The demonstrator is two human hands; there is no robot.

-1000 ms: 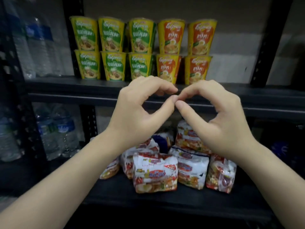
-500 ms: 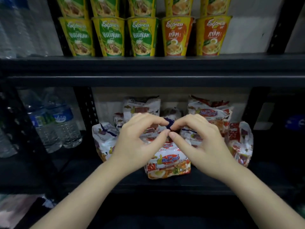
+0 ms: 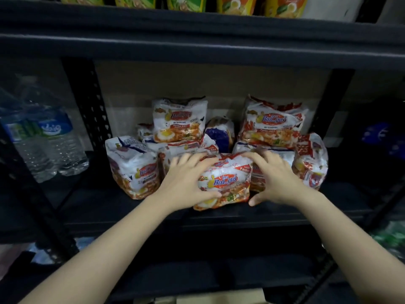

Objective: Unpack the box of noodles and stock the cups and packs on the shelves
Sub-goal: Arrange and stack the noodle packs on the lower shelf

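Observation:
Several white-and-red noodle packs stand in a loose pile on the dark lower shelf (image 3: pixel 109 207). The front pack (image 3: pixel 225 183) leans at the shelf's front. My left hand (image 3: pixel 188 181) grips its left side, thumb under its lower edge. My right hand (image 3: pixel 274 176) cups its right side, fingers over the top and thumb by its bottom corner. Behind it stand a tall pack (image 3: pixel 178 121) at the back left, another (image 3: pixel 271 123) at the back right, and a pack (image 3: pixel 133 165) at the far left. Noodle cups (image 3: pixel 236 4) line the upper shelf, only their bases showing.
Water bottles (image 3: pixel 50 141) stand in the bay to the left, behind a perforated black upright (image 3: pixel 89 102). The upper shelf's front beam (image 3: pixel 197 47) runs above the packs. Dark goods with blue labels (image 3: pixel 377 132) sit at the right. A cardboard edge (image 3: pixel 219 298) shows below.
The view has dropped from the cup shelf to the pack shelf. My hands, fingertips touching a second ago, have parted, moved down and closed around the front noodle pack.

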